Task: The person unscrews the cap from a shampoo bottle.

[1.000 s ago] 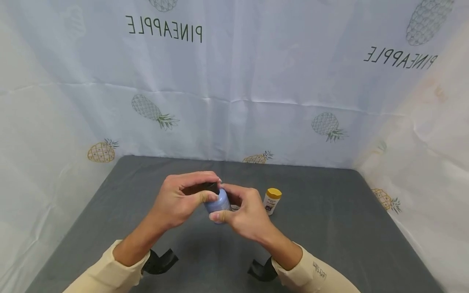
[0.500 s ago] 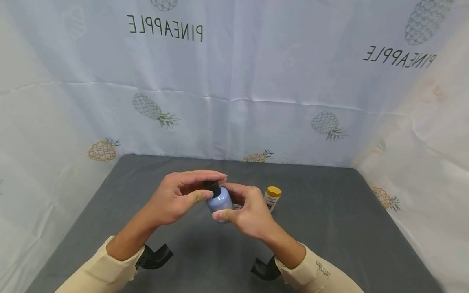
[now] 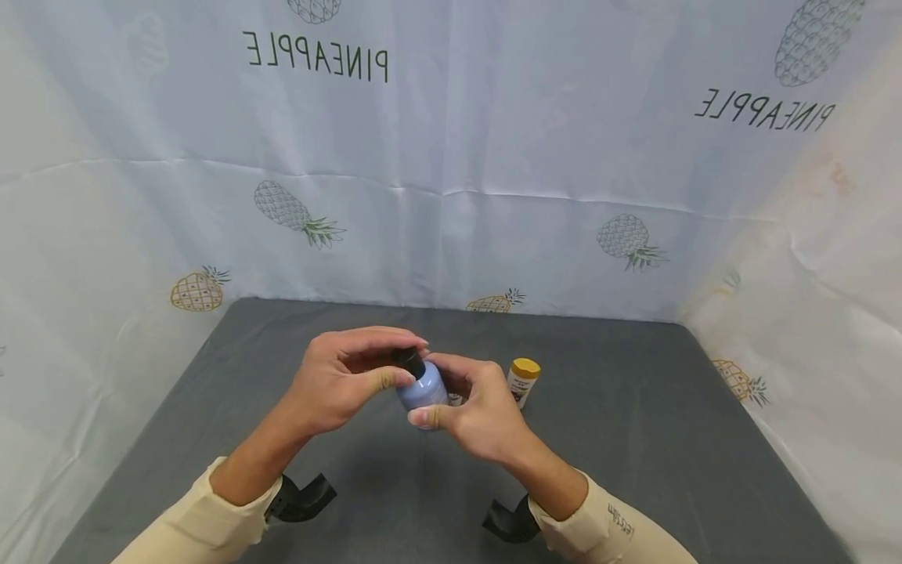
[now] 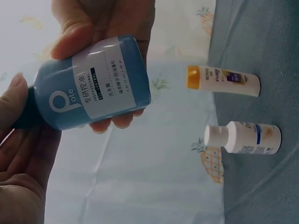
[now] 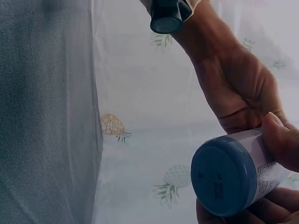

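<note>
A small blue shampoo bottle (image 3: 426, 389) with a black cap (image 3: 409, 360) is held up over the table, its cap end leaning left. My right hand (image 3: 479, 407) grips the bottle's body, thumb in front and fingers behind. At the cap end, my left hand (image 3: 338, 380) has the cap between thumb and fingers. A white printed label (image 4: 105, 79) faces the left wrist camera. The right wrist view shows the bottle's round blue base (image 5: 219, 179).
A white bottle with a yellow cap (image 3: 524, 368) stands on the grey table (image 3: 634, 439), right of my hands. Beside it is a white bottle with a white cap (image 4: 252, 137), mostly hidden behind my right hand in the head view. A pineapple-print curtain (image 3: 451, 157) hangs behind.
My left thumb and fingers have shifted on the cap, so more of the black cap shows. The bottle and right hand have moved slightly to the right; the standing bottles stay put.
</note>
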A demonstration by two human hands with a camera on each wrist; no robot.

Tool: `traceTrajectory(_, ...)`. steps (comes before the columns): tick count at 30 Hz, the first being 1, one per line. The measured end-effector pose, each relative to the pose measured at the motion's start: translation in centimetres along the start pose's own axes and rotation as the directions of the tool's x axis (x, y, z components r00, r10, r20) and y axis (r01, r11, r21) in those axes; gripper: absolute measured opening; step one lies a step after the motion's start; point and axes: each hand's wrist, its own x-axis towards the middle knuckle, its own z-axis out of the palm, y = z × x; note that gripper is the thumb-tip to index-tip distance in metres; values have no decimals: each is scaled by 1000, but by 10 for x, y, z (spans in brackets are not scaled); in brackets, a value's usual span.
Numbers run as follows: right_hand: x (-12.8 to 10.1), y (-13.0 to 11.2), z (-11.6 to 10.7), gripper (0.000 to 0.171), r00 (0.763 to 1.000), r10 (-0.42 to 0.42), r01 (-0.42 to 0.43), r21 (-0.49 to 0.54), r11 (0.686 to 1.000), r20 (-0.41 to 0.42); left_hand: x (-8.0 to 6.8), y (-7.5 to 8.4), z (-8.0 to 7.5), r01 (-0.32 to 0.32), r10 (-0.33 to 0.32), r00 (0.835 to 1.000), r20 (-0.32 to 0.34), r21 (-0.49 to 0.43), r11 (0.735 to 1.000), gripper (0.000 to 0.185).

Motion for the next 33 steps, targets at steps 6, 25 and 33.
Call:
traceTrajectory(6, -1, 0, -2, 63, 1000, -3, 3, 11, 1000, 10, 1, 3, 0, 46, -46, 999, 22, 1, 999, 43)
traceTrajectory(25, -2, -2, -5, 62, 999, -9, 8, 22, 1000, 31, 3, 5, 0, 32, -31, 999, 21, -35, 999, 39)
traceTrajectory(33, -5, -5, -4, 59, 999, -16, 15, 30, 999, 33, 2, 6, 4, 8, -8, 1000, -30, 19, 1000, 42)
